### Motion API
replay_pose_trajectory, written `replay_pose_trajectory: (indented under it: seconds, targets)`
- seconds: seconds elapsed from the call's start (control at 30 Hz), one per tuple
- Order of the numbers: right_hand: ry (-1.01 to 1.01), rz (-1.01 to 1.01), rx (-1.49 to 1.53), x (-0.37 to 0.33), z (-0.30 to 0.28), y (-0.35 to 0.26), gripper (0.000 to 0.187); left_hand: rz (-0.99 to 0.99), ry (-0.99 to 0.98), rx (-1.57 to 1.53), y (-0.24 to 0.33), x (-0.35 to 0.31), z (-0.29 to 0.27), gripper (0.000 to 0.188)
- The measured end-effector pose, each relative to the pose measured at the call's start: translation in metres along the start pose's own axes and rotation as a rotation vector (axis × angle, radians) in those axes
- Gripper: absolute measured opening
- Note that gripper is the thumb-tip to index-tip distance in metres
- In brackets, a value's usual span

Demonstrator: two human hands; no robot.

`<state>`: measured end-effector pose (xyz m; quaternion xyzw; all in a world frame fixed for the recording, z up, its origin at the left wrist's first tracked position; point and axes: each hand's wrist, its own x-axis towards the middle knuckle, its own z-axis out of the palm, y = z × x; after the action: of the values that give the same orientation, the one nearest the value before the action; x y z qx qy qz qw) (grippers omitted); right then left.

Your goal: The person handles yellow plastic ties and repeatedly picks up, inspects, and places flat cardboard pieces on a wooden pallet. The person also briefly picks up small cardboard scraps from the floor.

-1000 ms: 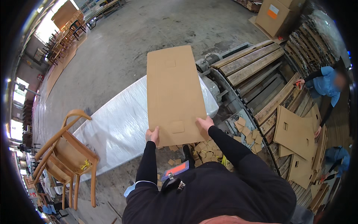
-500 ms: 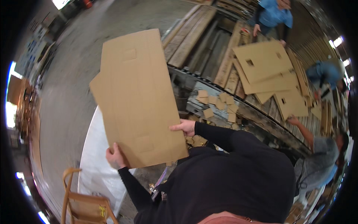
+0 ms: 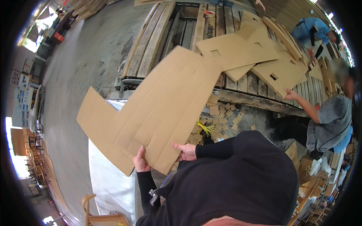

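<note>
A large brown cardboard sheet (image 3: 169,101) is held up in front of me, its far end tilted to the right. My left hand (image 3: 141,162) grips its near edge with the thumb on top. My right hand (image 3: 186,151) holds the near right corner, thumb on the upper face. One cut square outline shows near my left thumb. Behind the held sheet, a second cardboard sheet (image 3: 98,122) sticks out to the left, above a white-covered surface (image 3: 109,177). Whether my left fingers also touch this second sheet is hidden.
A slatted wooden platform (image 3: 154,45) carries several cardboard sheets with square holes (image 3: 279,73) and a tape roll (image 3: 209,14). Small cardboard squares (image 3: 222,120) and yellow strapping (image 3: 205,128) lie below. A co-worker in grey (image 3: 328,116) grips a sheet at right. A wooden chair (image 3: 107,218) stands lower left.
The held sheet's far end has swung right toward the platform, and more of the second sheet shows at left. My view has turned. The grey-clad co-worker still holds a sheet.
</note>
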<state>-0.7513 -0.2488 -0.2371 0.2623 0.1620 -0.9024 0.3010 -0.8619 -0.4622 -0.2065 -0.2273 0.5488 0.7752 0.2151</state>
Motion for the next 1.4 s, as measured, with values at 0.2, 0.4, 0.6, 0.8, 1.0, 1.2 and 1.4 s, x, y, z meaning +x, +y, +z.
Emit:
replay_pose_trajectory:
  seconds: [0.2, 0.4, 0.6, 0.8, 1.0, 1.2, 1.4]
  targets:
    - [-0.055, 0.447, -0.781, -0.035, -0.032, -0.047, 0.050, 0.093, -0.009, 0.152, -0.008, 0.016, 0.011, 0.041]
    - [0.275, -0.325, -1.112, -0.048, -0.083, -0.167, 0.037, 0.093, 0.096, 0.232, 0.009, -0.010, -0.002, 0.055]
    - [0.858, -0.367, -1.731, 0.026, -0.122, -0.240, 0.075, 0.207, -0.005, 0.227, 0.030, -0.029, -0.004, 0.057]
    - [0.919, -0.436, -1.749, 0.055, -0.137, -0.226, 0.091, 0.265, 0.043, 0.324, 0.035, -0.038, 0.011, 0.046]
    - [0.812, -0.097, -1.603, 0.069, -0.140, -0.261, 0.099, 0.267, 0.020, 0.328, 0.055, -0.048, 0.036, 0.040]
    - [1.202, -0.842, -1.778, 0.066, -0.075, -0.227, 0.066, 0.175, 0.025, 0.258, 0.061, -0.028, 0.037, 0.035]
    - [-0.276, -1.299, -2.025, 0.062, 0.067, -0.110, 0.054, 0.215, 0.087, 0.388, 0.063, -0.016, 0.037, 0.034]
